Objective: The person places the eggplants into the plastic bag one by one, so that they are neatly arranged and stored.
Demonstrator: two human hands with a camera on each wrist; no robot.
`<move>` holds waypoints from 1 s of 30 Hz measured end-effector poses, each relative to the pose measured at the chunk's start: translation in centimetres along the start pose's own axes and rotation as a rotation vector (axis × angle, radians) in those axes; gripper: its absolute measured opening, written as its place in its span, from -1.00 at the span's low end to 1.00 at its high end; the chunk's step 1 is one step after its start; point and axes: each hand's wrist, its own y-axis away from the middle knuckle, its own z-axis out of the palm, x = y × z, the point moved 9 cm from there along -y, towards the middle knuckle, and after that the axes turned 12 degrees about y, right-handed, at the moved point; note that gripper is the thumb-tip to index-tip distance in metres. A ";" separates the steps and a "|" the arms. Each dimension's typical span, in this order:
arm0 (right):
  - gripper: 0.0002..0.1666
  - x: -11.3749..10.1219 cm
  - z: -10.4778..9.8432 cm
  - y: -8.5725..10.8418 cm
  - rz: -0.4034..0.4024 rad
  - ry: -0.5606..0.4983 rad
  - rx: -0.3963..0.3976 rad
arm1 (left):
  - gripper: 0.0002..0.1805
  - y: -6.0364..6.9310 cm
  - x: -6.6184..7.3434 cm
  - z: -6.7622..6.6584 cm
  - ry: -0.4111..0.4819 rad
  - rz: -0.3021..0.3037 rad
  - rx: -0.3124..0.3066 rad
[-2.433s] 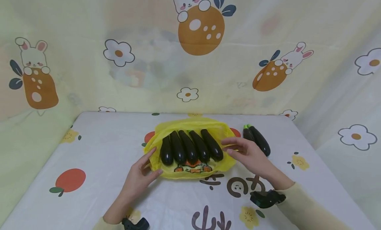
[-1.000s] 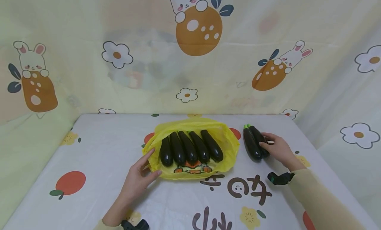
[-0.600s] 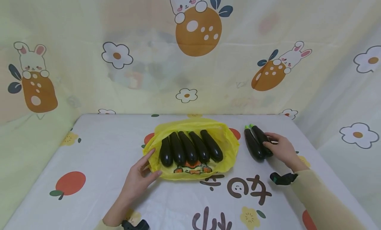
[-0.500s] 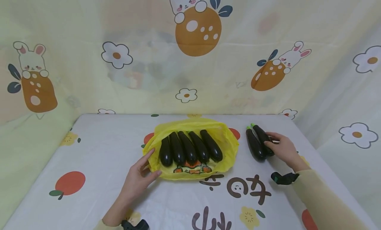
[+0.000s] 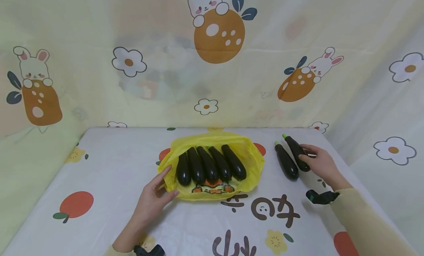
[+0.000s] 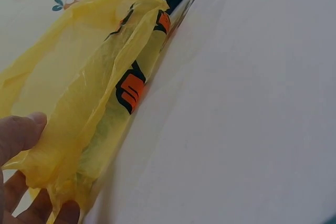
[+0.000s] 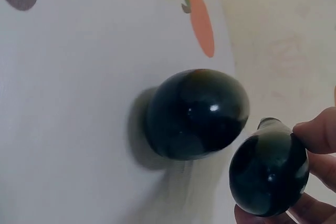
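A yellow plastic bag (image 5: 255, 164) lies with its mouth spread, several dark eggplants (image 5: 208, 166) side by side in it. At the bag's left end is my left hand (image 5: 154, 195); the left wrist view shows thumb and fingers on either side of the thin yellow film (image 6: 79, 103). My right hand (image 5: 322, 166) grips an eggplant (image 5: 296, 151) right of the bag, thumb on one side and fingers on the other. In the right wrist view the gripped eggplant (image 7: 269, 174) appears raised. Another eggplant (image 5: 286, 161) lies on the table just left of it.
A white table cover (image 5: 116, 160) printed with fruit, flowers and lettering lies under everything. Behind it hangs a pale cloth (image 5: 159, 112) with rabbit prints. Both wrists carry black cameras, such as the right one (image 5: 321, 197).
My right hand has gone from the bag's right side to the two loose eggplants, gripped the right one and drawn it slightly right, apart from the other. The left hand has stayed at the bag.
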 end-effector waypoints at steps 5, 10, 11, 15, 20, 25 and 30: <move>-0.28 -0.7 -0.7 0.7 -0.028 -0.007 0.014 | -0.14 0.1 0.0 0.0 0.001 -0.006 0.000; -0.32 -2.5 -1.8 2.0 -0.076 -0.046 0.043 | -0.14 0.0 -0.1 0.0 0.004 -0.006 -0.001; -0.33 -2.9 -2.0 2.3 -0.088 -0.057 0.048 | -0.14 0.0 -0.1 0.0 0.002 -0.005 -0.001; -0.35 -4.7 -2.7 3.6 -0.137 -0.086 0.066 | -0.14 0.0 0.0 0.0 -0.002 -0.007 -0.001; -0.38 -7.6 -3.4 5.3 -0.194 -0.109 0.075 | -0.14 0.2 0.1 -0.1 0.001 -0.005 -0.002; -0.45 -11.3 -3.9 7.5 -0.285 -0.133 0.123 | -0.14 0.2 0.1 0.0 0.000 -0.008 -0.005; -0.51 -15.4 -3.2 9.8 -0.438 -0.177 0.121 | -0.14 0.1 0.1 0.1 -0.002 -0.016 -0.003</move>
